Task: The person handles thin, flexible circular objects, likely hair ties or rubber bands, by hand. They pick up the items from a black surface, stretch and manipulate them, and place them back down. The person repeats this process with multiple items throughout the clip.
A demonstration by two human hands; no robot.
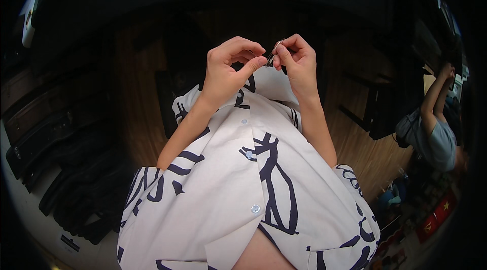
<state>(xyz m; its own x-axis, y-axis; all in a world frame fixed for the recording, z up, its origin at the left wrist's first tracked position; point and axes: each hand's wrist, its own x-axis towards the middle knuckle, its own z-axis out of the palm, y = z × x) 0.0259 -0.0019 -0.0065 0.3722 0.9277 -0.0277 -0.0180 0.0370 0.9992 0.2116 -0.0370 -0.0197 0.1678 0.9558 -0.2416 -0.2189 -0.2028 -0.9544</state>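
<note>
In front of my shirt, both hands are raised and close together. Between the thumb and fingers of my right hand point(299, 62) is a small, shiny metal piece point(274, 53), thin like bent wire; its exact kind is too small to tell. My left hand point(232, 63) is curled, thumb and fingertips brought close together right beside the metal piece. Whether something thin sits in the left fingertips is hard to see.
Below my hands lies my white shirt point(223, 183) with dark line patterns. Dark cases point(40, 135) line the left side. A dark surface point(243, 1) spans the far side. At the right another person point(433, 128) is near a dark frame point(373, 102) on the wooden floor point(337, 133).
</note>
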